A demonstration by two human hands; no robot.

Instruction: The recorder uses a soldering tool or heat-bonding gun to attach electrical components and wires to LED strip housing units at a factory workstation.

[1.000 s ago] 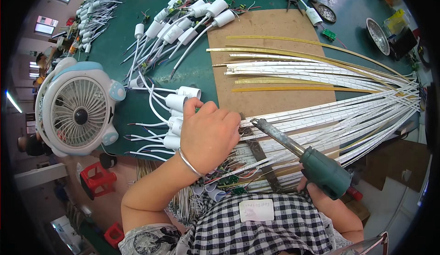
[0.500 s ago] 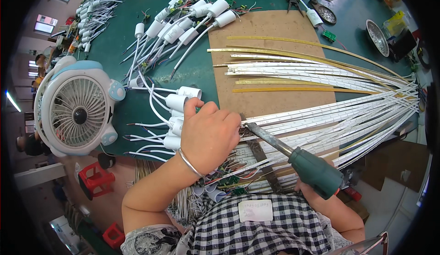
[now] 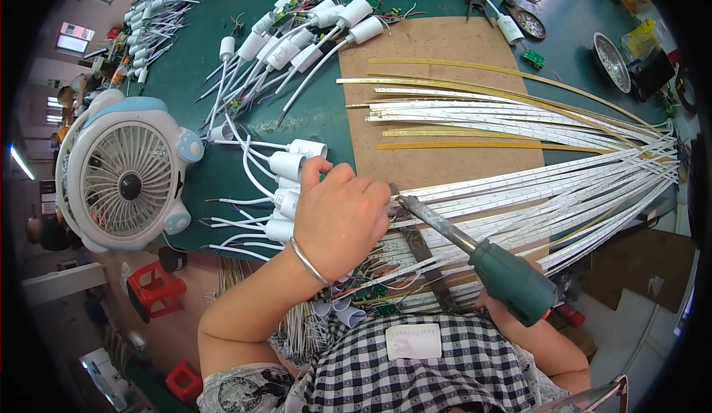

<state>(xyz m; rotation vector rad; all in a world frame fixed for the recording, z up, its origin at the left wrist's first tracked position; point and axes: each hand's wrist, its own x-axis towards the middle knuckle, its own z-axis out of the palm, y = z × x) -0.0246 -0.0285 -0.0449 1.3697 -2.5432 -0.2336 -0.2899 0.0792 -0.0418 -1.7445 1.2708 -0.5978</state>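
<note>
My left hand, a metal bangle on its wrist, is closed near the left ends of a fan of white LED strips. Its fingertips are turned away, and what they pinch is hidden. In my right hand, partly covered by the handle, is a soldering iron with a dark green grip. The iron's tip meets the strip ends just beside my left fingers. A dark flat bar lies across under the strips there. White lamp caps with cables lie close to the left of my left hand.
A brown board lies on the green table under yellow and white strips. More wired caps are piled behind. A white-blue fan stands left; pliers, an iron stand and a metal dish are far right.
The soldering iron has shifted very slightly to the right, its tip still at the strip ends. My left hand stays nearly in place.
</note>
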